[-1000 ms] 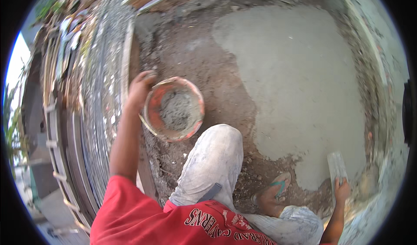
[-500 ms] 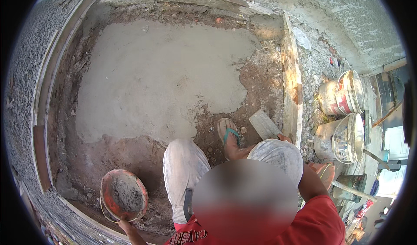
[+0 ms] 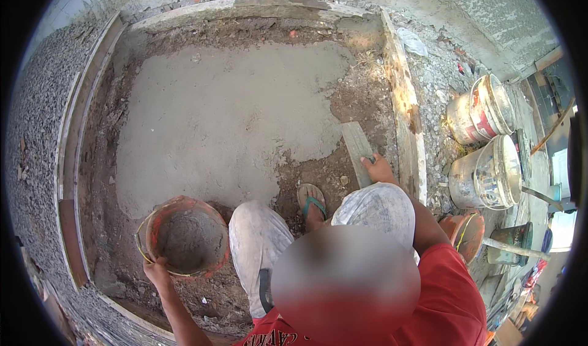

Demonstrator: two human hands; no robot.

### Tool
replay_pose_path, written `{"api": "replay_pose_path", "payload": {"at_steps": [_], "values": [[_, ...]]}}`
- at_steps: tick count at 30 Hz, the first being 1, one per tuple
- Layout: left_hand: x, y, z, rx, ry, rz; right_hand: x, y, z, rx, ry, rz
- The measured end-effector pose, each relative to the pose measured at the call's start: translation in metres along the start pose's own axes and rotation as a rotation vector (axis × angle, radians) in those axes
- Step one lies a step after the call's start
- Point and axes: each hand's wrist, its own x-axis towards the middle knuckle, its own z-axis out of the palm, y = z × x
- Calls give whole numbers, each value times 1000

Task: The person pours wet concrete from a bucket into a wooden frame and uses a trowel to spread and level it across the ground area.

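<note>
My left hand (image 3: 158,271) is closed on the near-left edge of an orange bucket (image 3: 222,224), where its wire handle meets the rim. The bucket tilts so its mouth faces up, and grey mortar coats its inside. On the right, my right hand (image 3: 378,169) grips a flat greyish trowel board (image 3: 355,144). That board stands at a slant over bare soil, its far end by the edge of the wet concrete (image 3: 226,119). Whether it has a handle underneath is hidden. My sandalled foot (image 3: 312,200) rests on soil between the hands.
Wooden form boards border the bed, one on the right (image 3: 405,107) and one on the left (image 3: 82,137). Two whitish buckets (image 3: 481,110) lie on their sides beyond the right board, with another orange bucket (image 3: 462,235) and a dark pail (image 3: 509,243) nearer. Gravel (image 3: 43,119) lies left.
The orange bucket has moved away from me and to the right in my left hand. My right hand has come out from beside my knee, carrying the board forward and turning it more upright.
</note>
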Motion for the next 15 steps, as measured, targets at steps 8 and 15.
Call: {"api": "replay_pose_path", "payload": {"at_steps": [8,15], "values": [[56,-5,53,72,76,-104,210,-59,120,568,13,178],[86,61,121,321,82,-96,269,-89,133,775,182,506]]}}
